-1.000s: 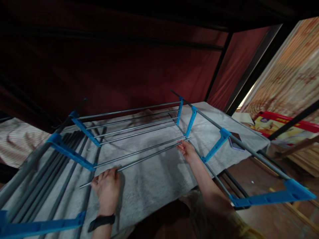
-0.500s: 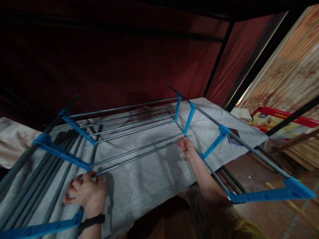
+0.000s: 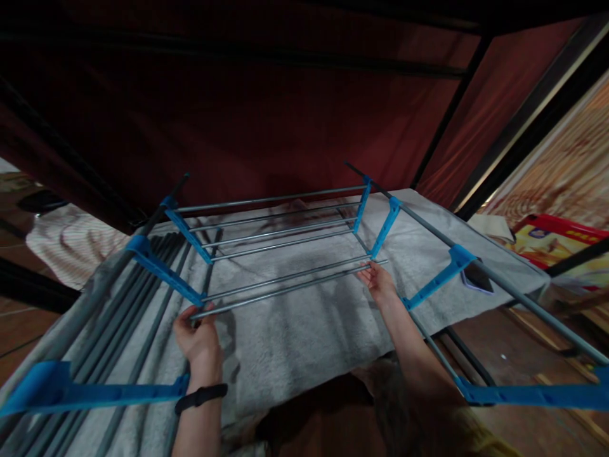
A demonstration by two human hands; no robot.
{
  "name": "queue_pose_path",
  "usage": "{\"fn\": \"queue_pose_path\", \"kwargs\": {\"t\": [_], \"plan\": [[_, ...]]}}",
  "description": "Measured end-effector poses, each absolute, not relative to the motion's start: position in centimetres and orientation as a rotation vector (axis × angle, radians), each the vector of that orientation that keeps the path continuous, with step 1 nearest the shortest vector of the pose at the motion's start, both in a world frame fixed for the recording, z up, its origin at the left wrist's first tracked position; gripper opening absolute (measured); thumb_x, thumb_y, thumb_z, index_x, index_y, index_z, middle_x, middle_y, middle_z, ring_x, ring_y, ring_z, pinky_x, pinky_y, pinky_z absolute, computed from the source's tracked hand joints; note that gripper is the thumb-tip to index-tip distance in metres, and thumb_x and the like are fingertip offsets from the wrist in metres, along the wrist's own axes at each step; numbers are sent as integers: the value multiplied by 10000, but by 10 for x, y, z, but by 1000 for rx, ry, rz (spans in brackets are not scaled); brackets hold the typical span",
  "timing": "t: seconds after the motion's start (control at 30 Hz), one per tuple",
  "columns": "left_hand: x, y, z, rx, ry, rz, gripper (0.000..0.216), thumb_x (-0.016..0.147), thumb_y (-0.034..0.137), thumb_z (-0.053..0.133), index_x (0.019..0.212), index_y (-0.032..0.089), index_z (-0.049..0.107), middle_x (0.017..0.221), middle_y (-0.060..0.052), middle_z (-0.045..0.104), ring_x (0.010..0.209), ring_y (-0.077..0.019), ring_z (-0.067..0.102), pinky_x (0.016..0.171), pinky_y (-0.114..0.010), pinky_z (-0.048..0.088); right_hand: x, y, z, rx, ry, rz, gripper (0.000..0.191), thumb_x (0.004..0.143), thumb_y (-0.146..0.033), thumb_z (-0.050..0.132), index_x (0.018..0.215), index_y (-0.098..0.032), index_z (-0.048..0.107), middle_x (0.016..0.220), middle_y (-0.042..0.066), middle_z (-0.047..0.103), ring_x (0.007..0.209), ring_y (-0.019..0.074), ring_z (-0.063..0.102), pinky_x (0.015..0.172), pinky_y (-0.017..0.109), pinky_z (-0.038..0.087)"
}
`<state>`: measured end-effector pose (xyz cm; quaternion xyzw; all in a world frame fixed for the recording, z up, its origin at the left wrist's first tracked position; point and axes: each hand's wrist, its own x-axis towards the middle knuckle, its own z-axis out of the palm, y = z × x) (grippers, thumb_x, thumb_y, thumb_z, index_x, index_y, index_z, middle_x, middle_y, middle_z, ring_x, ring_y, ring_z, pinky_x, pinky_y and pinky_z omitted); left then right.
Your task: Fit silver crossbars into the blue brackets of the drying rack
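A loose metal rod [image 3: 290, 289] spans between my two hands, low above the cloth. My left hand [image 3: 198, 336], with a dark band at the wrist, has its fingers closed around the rod's left end. My right hand [image 3: 379, 284] pinches it near the right end, whose tip sticks out past the fingers. Just beyond lies another rod, joined to a blue plastic bracket [image 3: 166, 274] on the left and a blue bracket [image 3: 386, 227] on the right. Farther back, several rods link another pair of brackets. Grey side tubes [image 3: 428, 229] carry the brackets.
Several grey tubes [image 3: 124, 303] lie side by side at the left on a pale cloth-covered table [image 3: 304, 343]. A phone-like dark object [image 3: 477, 277] rests near the right edge. Beyond are a red and yellow box [image 3: 564, 241] and a dark red sheet [image 3: 285, 127].
My left hand has turned and now grips the rod's left end, where its fingers were spread beside it before. The view has shifted left. My right hand keeps its pinch.
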<state>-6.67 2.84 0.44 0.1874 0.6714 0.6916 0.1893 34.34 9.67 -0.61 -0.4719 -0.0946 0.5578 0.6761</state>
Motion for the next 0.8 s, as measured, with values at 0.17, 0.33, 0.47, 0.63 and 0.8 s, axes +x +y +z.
{"fn": "queue_pose_path", "kwargs": {"t": [0.17, 0.33, 0.47, 0.63, 0.8], "plan": [[-65, 27, 11, 108, 1410, 1873, 285, 654, -7, 509, 877, 171, 512, 827, -18, 619, 757, -117, 648, 621, -198, 516, 338, 95, -6, -1068, -252, 1249, 100, 858, -140, 568, 781, -199, 590, 671, 5, 697, 568, 116, 666, 613, 243, 613], [-54, 26, 13, 121, 1393, 1747, 174, 729, -9, 472, 755, 161, 499, 804, -43, 653, 771, -125, 677, 736, -256, 573, 327, 93, -8, -1055, -273, 1263, 89, 857, -157, 594, 781, -201, 582, 683, 6, 698, 592, 123, 679, 640, 249, 619], [-31, 24, 17, 59, 1284, 1665, 177, 801, -7, 458, 758, 154, 520, 782, -63, 668, 796, -154, 696, 764, -306, 594, 318, 91, -6, -1064, -284, 1295, 86, 869, -149, 574, 796, -193, 585, 682, 13, 705, 593, 124, 680, 644, 253, 620], [-10, 25, 18, 7, 1199, 1602, 220, 838, -44, 443, 777, 130, 564, 772, -82, 683, 801, -169, 709, 763, -320, 609, 310, 90, 1, -1093, -261, 1332, 147, 883, -113, 513, 772, -183, 578, 657, 15, 701, 569, 112, 664, 609, 243, 614], [-10, 26, 15, -13, 1207, 1640, 219, 852, -41, 474, 748, 124, 572, 715, -48, 671, 762, -155, 709, 772, -326, 617, 319, 94, 3, -1097, -190, 1268, 182, 905, -125, 464, 775, -187, 575, 660, 11, 696, 586, 108, 671, 606, 237, 612]]}}
